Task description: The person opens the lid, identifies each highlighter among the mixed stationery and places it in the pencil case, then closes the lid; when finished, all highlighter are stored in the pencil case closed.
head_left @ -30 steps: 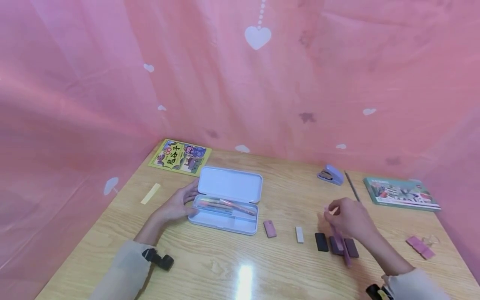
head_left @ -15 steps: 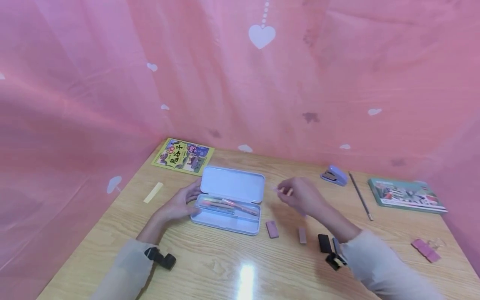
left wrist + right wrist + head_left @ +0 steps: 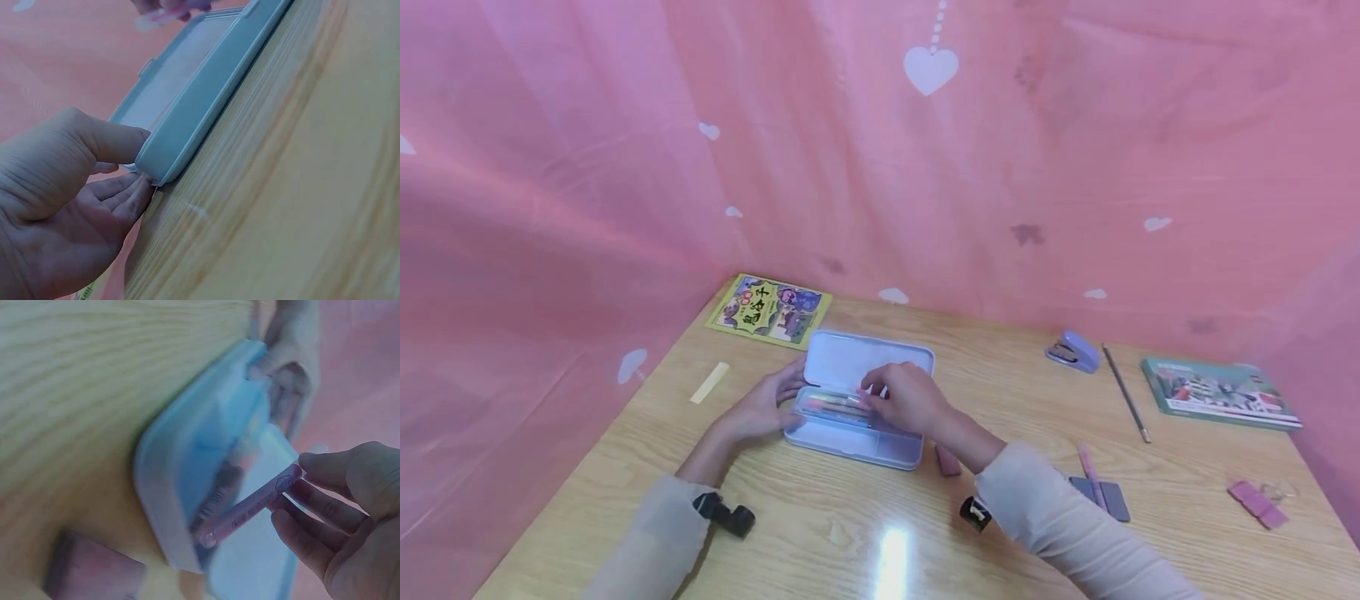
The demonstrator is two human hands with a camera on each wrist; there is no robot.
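An open light-blue pencil case (image 3: 850, 443) lies on the table, its lid tilted back and several pens (image 3: 831, 405) in its rear compartment. My left hand (image 3: 762, 412) holds the case's left end; in the left wrist view the thumb presses on the rim and the fingers lie at the corner. Over the case, my right hand (image 3: 910, 400) pinches a pink pen (image 3: 253, 505) between thumb and fingers. The right wrist view shows that pen slanting, its far end at the case's end wall. A pink block (image 3: 947, 461) lies beside the case, partly hidden by the right wrist.
Right of my right sleeve lie dark flat blocks (image 3: 1116, 502) with another pink pen (image 3: 1092, 477) across them. Farther right are a purple stapler (image 3: 1073, 352), a pencil (image 3: 1126, 392), a green box (image 3: 1221, 395) and pink clips (image 3: 1257, 503). A booklet (image 3: 769, 310) and yellow strip (image 3: 709, 383) lie left.
My right hand has picked up a pink pen from the dark blocks and carried it left to the pencil case. My left hand has stayed on the case.
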